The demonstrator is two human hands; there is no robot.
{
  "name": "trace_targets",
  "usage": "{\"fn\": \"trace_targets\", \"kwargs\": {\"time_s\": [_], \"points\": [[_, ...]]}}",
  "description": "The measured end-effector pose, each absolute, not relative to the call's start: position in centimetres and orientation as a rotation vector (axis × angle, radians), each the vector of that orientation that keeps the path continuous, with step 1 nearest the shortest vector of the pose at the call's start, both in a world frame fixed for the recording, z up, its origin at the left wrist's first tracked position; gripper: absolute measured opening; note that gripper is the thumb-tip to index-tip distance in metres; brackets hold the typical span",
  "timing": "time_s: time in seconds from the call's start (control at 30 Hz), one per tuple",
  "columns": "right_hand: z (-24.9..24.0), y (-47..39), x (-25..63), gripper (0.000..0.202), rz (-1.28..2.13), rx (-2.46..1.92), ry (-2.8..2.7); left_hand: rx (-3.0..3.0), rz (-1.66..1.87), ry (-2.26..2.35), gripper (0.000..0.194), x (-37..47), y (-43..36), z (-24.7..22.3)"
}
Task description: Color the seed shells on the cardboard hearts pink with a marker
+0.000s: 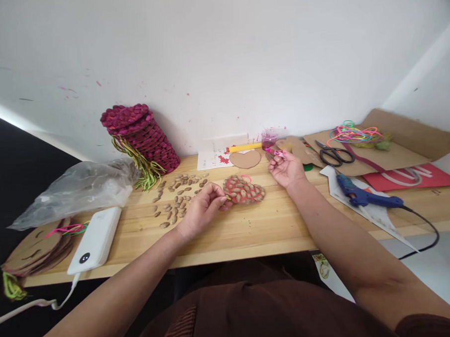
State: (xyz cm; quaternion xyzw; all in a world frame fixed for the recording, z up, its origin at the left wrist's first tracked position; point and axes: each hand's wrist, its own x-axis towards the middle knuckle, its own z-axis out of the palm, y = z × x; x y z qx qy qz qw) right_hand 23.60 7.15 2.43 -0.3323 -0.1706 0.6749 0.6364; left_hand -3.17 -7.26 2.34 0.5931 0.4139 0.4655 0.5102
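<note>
A red heart-shaped piece covered with tan seeds (244, 190) lies on the wooden table (250, 232). My left hand (202, 209) pinches its left edge, fingers closed on it. My right hand (286, 168) is farther back and to the right, fingers curled around a small pink object (277, 152) at its fingertips. Loose seeds (177, 195) are scattered on the table left of the heart, just beyond my left hand.
A stack of dark red hearts with green strings (141, 137) leans by the wall. A plastic bag (80, 189), white power bank (96, 238), cardboard cut-outs (36, 248), blue glue gun (364, 194), black scissors (334, 155), coloured cords (353, 133) and plain cardboard heart (245, 159) surround the work.
</note>
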Motion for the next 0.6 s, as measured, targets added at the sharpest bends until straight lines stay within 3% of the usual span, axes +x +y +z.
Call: {"fn": "trace_targets", "kwargs": {"time_s": [0.17,0.27,0.4,0.5,0.6], "points": [[2.2,7.3,23.7,0.024,1.554,-0.771,-0.436,1.417,0.995,1.047,0.031,-4.4,-9.1,4.3],[2.0,7.5,23.8,0.026,1.553,-0.773,-0.467,1.649,0.679,1.094,0.022,-5.9,-10.0,6.3],[1.8,7.7,23.8,0.028,1.548,-0.776,-0.492,1.854,0.207,1.067,0.034,-7.9,-10.6,9.1],[1.7,7.8,23.7,0.029,1.549,-0.778,-0.502,1.859,0.202,1.15,0.028,-8.3,-10.3,9.7],[1.7,7.8,23.6,0.03,1.554,-0.779,-0.509,1.786,0.388,1.344,0.036,-7.7,-9.5,8.8]]}}
